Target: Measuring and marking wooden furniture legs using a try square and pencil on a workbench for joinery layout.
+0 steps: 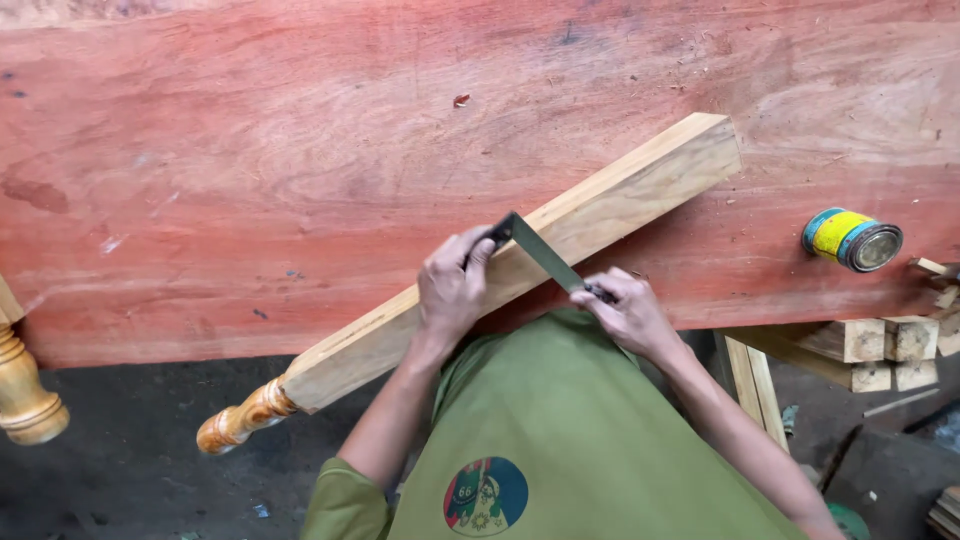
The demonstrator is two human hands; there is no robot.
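A long pale wooden post (600,205) with a turned, varnished end (240,420) lies slantwise on a broad reddish slab (250,170). A metal try square (540,250) rests across the post. My left hand (452,290) presses on the post and on the square's dark stock at its upper end. My right hand (628,312) pinches a small dark marking tool against the lower end of the square's blade. My green shirt (560,440) fills the bottom middle.
A small tin can (852,240) lies on its side at the slab's right. Stacked wood offcuts (880,350) sit below the right edge. Another turned leg (25,400) shows at the far left, over a dark floor (130,470).
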